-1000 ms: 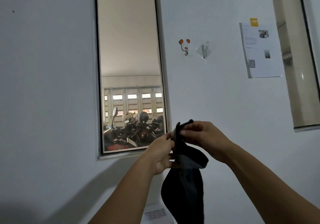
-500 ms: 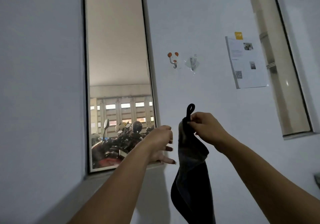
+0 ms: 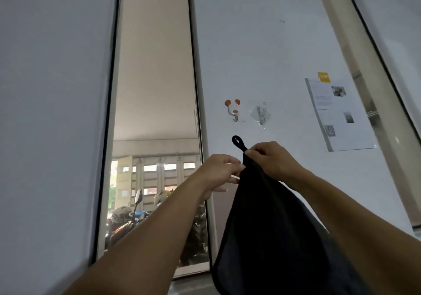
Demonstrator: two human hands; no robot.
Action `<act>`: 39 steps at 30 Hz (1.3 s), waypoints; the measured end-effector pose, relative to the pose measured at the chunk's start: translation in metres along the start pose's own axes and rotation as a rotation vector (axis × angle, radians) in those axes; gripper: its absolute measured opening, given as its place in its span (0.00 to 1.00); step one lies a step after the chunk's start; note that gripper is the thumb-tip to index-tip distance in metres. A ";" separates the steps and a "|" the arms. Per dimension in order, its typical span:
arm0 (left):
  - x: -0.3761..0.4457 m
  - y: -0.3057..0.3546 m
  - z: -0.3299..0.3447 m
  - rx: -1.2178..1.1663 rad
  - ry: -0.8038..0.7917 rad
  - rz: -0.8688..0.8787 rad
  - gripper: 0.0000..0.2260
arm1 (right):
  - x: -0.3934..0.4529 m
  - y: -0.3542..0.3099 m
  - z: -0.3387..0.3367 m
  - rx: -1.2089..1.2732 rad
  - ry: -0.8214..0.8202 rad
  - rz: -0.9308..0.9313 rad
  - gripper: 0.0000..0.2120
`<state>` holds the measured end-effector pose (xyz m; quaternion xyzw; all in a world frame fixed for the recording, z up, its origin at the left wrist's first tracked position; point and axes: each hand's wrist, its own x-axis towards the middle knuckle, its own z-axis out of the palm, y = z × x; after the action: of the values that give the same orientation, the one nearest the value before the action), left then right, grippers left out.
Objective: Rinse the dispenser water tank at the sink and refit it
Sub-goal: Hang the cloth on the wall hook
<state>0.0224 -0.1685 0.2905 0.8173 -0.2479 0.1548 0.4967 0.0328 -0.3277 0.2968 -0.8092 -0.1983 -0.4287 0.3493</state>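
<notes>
A black towel (image 3: 273, 226) hangs in front of a white wall. My right hand (image 3: 271, 160) pinches its top corner just below the small black hanging loop (image 3: 238, 141), which sticks up free. My left hand (image 3: 219, 172) pinches the towel's left edge a little lower, fingertips at the cloth. The loop is slightly below a white wall hook with orange ears (image 3: 233, 111). A clear adhesive metal hook (image 3: 262, 113) sits just right of it. The water tank, dispenser and sink are out of view.
A tall narrow window (image 3: 157, 121) on the left shows parked motorbikes outside. A printed sheet with a yellow note (image 3: 339, 114) is stuck on the wall at the right. Another narrow window frame (image 3: 373, 71) runs up the right side.
Both hands have raised the towel toward the hooks. My left hand, which had let go half a second ago, now pinches the towel's edge again. The loop now stands free above my right hand.
</notes>
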 end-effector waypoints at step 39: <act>0.171 -0.020 -0.022 0.081 0.345 0.347 0.13 | 0.168 0.038 0.072 0.243 0.422 0.269 0.17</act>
<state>0.1758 -0.1844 0.3710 0.7433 -0.2894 0.3849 0.4644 0.1892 -0.2964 0.3936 -0.6734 -0.0617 -0.5106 0.5310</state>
